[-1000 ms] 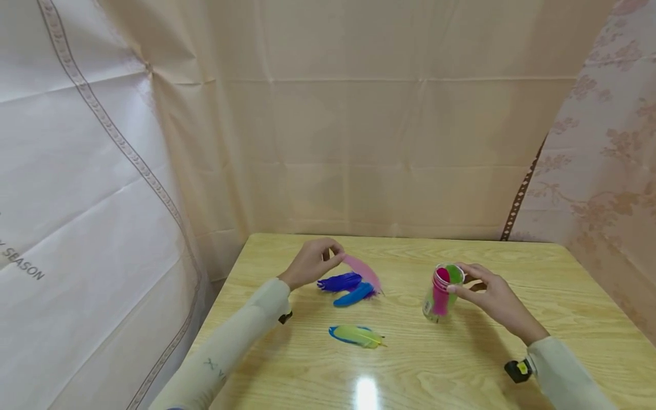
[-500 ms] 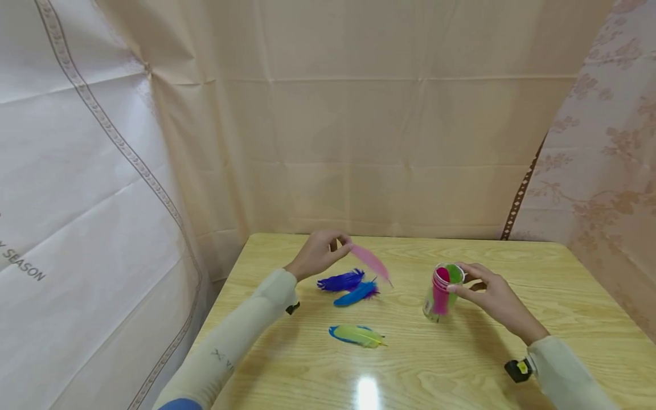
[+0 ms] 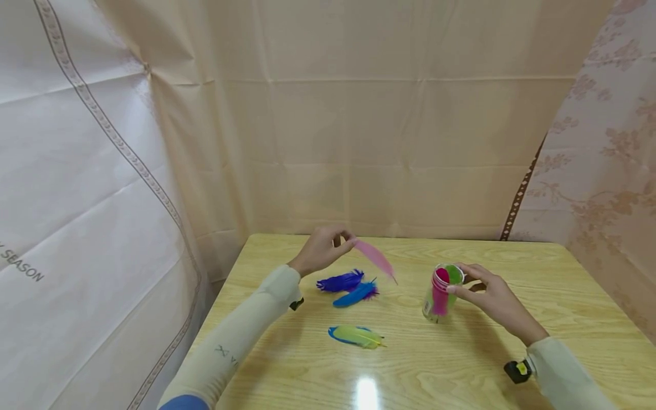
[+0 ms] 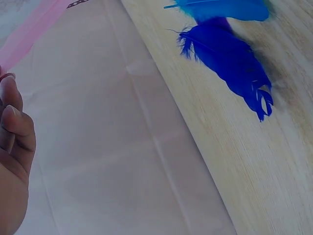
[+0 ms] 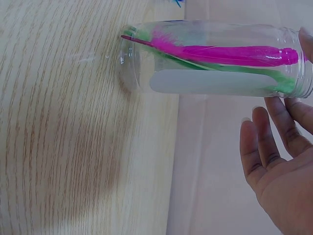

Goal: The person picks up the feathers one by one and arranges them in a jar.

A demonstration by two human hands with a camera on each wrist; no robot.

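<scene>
Nearing my right hand [image 3: 489, 296], which is gripping a clear cylindrical jar [image 3: 428, 304], my left hand [image 3: 324, 248] is pinching a slim pink feather [image 3: 376, 258] quill-down.

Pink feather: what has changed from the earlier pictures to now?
The left hand has carried the pink feather, already pinched, upward and rightward, clear of the light blue feather. Nothing was let go. The jar held by the right hand, the dark blue feather and the yellow-green feather stayed put, like the light blue one.
</scene>
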